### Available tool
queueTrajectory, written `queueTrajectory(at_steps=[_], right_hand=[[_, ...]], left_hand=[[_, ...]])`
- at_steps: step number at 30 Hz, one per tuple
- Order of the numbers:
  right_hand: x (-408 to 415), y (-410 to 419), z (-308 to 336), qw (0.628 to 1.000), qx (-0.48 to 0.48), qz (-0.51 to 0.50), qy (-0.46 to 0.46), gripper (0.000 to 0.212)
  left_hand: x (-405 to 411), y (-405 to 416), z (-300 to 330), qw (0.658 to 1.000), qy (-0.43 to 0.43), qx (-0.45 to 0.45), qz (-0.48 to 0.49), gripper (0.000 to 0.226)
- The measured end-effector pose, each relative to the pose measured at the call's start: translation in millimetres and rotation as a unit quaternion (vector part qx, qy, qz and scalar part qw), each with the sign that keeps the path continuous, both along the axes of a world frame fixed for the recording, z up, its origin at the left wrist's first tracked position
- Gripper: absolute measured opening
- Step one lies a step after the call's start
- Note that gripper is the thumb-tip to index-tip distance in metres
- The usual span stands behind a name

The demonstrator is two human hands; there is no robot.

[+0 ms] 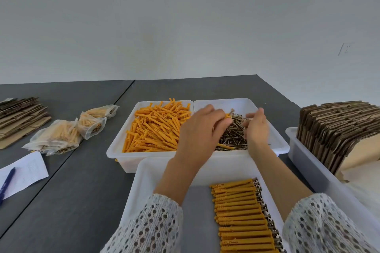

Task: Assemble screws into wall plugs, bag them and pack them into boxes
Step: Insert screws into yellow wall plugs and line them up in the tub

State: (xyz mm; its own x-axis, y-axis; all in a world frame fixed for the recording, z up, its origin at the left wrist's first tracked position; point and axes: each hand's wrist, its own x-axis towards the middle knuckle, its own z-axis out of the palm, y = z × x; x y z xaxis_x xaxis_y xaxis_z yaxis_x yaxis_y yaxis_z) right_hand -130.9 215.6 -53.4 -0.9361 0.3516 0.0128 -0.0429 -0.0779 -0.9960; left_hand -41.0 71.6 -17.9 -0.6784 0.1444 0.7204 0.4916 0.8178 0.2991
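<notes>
Both hands are working over the white plastic tray of loose dark metal screws (232,139) at the back right of the dark grey table (82,181). The left hand (200,131) is curling its fingers round an orange ribbed plastic wall plug (227,115), tip poking out past the fingertips, right above the screw pile. The right hand (257,129) is hovering just beside it, fingers bent and close together over the screws; can't tell whether it's pinching one. Next tray left, same white plastic, is holding a heap of loose orange plugs (156,129), jumbled every which way. Nearest the camera, a third white tray (144,187) is carrying a neat row of assembled plug-and-screw sets (240,215), screw heads lined up on the right. Far left, clear crinkly plastic bags of finished sets (67,129) are lying by flat brown corrugated cardboard (18,117). More folded cardboard blanks (339,127) are standing on edge in a tray at right. A printed paper sheet (26,172) w/ a blue pen (7,181) is sitting front left; print too small to read. Sleeves are white open-knit lace.
</notes>
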Motion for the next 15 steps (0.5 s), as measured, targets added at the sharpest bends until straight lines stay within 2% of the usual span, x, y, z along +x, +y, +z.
queueTrajectory(at_steps=[2, 4, 5, 7, 11, 15], right_hand=[[-7, 9, 1, 0.993, -0.106, -0.025, -0.046, 0.036], [-10, 11, 2, 0.991, -0.127, -0.016, -0.049, 0.035], [-11, 11, 2, 0.991, -0.127, -0.01, -0.046, 0.036], [-10, 10, 2, 0.991, -0.128, -0.004, -0.049, 0.035], [-8, 9, 2, 0.995, -0.093, -0.002, -0.046, 0.034], [-9, 8, 1, 0.996, -0.071, 0.006, -0.048, 0.033]], left_hand=[[6, 18, 1, 0.988, -0.127, -0.077, -0.051, 0.033], [7, 34, -11, 0.945, -0.245, -0.212, -0.042, 0.034], [7, 43, -17, 0.921, -0.274, -0.275, -0.025, 0.032], [11, 60, -29, 0.893, -0.272, -0.357, -0.005, 0.027], [14, 81, -47, 0.868, -0.269, -0.418, -0.003, 0.017], [10, 85, -58, 0.872, -0.235, -0.428, -0.032, 0.018]])
